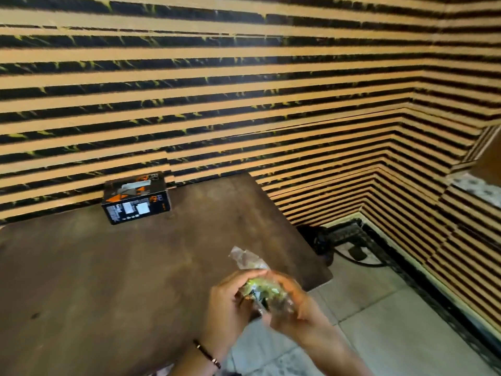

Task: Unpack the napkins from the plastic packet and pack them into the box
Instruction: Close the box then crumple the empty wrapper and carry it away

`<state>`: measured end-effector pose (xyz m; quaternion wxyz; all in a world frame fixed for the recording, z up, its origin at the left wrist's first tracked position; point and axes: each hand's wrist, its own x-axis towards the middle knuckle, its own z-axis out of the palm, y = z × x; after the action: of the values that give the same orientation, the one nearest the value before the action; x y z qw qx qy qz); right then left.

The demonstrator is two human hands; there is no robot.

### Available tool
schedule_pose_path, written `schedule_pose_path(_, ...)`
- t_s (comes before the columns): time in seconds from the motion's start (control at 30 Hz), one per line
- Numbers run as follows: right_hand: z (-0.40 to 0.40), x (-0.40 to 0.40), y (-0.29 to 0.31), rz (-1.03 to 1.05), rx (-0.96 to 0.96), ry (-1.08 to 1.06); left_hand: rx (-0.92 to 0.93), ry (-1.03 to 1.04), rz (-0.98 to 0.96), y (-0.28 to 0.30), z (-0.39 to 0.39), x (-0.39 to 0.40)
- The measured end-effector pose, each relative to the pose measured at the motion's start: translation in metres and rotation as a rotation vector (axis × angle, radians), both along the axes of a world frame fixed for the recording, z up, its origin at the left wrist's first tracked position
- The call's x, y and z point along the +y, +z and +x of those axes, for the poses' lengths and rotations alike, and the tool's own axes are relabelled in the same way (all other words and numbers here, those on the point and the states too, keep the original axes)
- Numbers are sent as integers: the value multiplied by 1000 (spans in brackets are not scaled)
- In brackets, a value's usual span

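Note:
Both hands hold a crinkled clear plastic packet [257, 283] with green print, low at the table's right front corner. My left hand [227, 302] grips its left side and my right hand [292, 302] grips its right side. The packet's loose end sticks up toward the far left. Its contents are blurred, so I cannot make out the napkins. A black box [137, 200] with orange and white markings stands at the back of the table against the wall, well away from both hands. Whether its top is open is unclear.
The dark brown table [108, 267] runs left and back from my hands; its right edge is just beside them. Grey floor tiles [379, 308] lie to the right. Dark cables [344, 240] sit in the floor corner. Striped slatted walls [244, 90] enclose the back and right.

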<state>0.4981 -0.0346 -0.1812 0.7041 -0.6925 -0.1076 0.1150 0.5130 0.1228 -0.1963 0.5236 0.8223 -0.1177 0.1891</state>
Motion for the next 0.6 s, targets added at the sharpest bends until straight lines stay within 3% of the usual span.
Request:
schedule_pose_path(0.17,-27,-74,0,-205,-8,76,92,-2,-61,-6,-23,-71)
schedule_pose_path(0.27,-39,-110,1,-199,84,-65,118,-46,-72,-7,-32,-107)
schedule_pose_path(0.5,-44,-148,-4,-57,-2,-452,102,-290,1,5,-21,-157)
schedule_pose_path(0.6,-27,-162,-9,-2,20,-582,174,-333,-73,6,-8,-174)
